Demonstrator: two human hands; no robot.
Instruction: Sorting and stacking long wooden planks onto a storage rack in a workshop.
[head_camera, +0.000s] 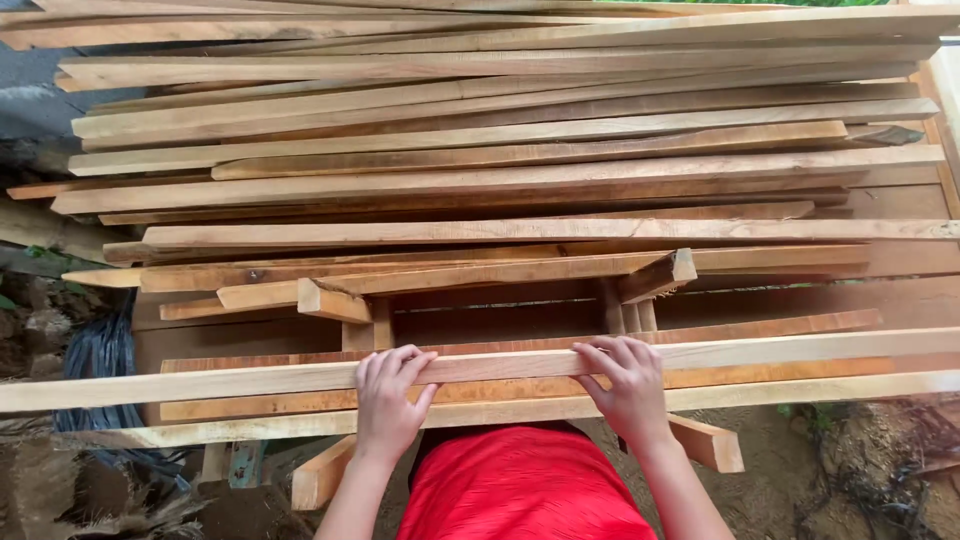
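Note:
A long pale wooden plank (200, 380) runs across the near edge of a big stack of sawn planks (500, 150). My left hand (388, 400) curls over the plank's top edge left of centre, fingers on top. My right hand (628, 385) grips the same plank a little further right, fingers wrapped over its edge. The plank lies roughly level, resting on other boards below it. My red clothing (520, 490) shows beneath the hands.
Short wooden blocks (335, 300) and upright supports (625, 315) stand under the stack. A loose offcut (705, 442) juts out lower right. Black sheeting (100, 350) and dirt ground with debris (870, 470) lie at the sides.

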